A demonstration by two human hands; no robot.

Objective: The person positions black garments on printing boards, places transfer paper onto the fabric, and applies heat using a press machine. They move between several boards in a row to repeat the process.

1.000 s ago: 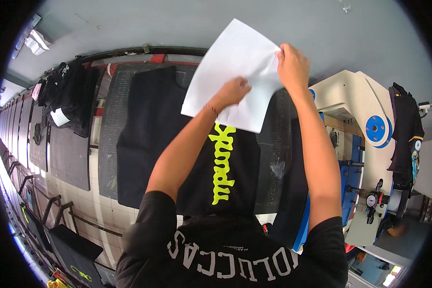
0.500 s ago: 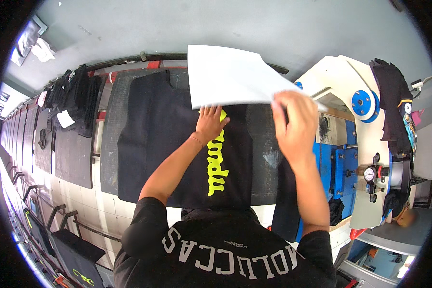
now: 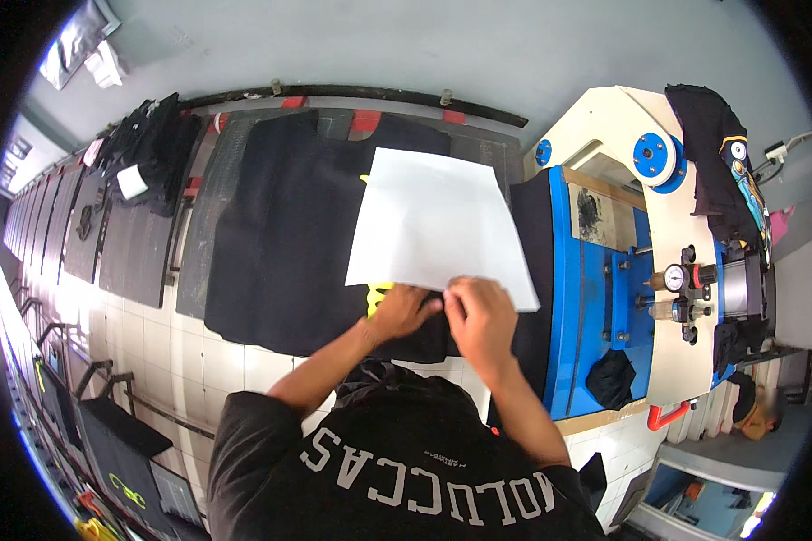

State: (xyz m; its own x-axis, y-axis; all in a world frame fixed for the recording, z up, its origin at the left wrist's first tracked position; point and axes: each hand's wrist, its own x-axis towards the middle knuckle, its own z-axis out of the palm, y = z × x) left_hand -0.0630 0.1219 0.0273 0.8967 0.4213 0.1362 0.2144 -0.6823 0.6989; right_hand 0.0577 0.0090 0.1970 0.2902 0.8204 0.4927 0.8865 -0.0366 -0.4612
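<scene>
A large white sheet of paper (image 3: 438, 216) lies over the black garment (image 3: 275, 225), which is spread on a dark board (image 3: 209, 194). Bits of a neon-yellow print (image 3: 375, 300) peek out past the sheet's left side and near edge. My right hand (image 3: 483, 323) is closed, fingers and thumb pinching the near edge of the paper. Beside it, my left hand (image 3: 397, 316) rests low on the garment, thumb apart, its fingertips at the sheet's near edge and partly hidden there. Most of the print is covered by the paper.
On the right stands a blue and cream press machine (image 3: 564, 298) with a pressure gauge (image 3: 674, 278) and a black cloth bundle (image 3: 611, 379). Black garments (image 3: 149, 149) are heaped on a board at the left. A rail (image 3: 361, 92) runs along the wall.
The paper has come down from the air onto the garment, covering most of the print. Both hands have moved nearer my body, the right one inward, and now sit close together.
</scene>
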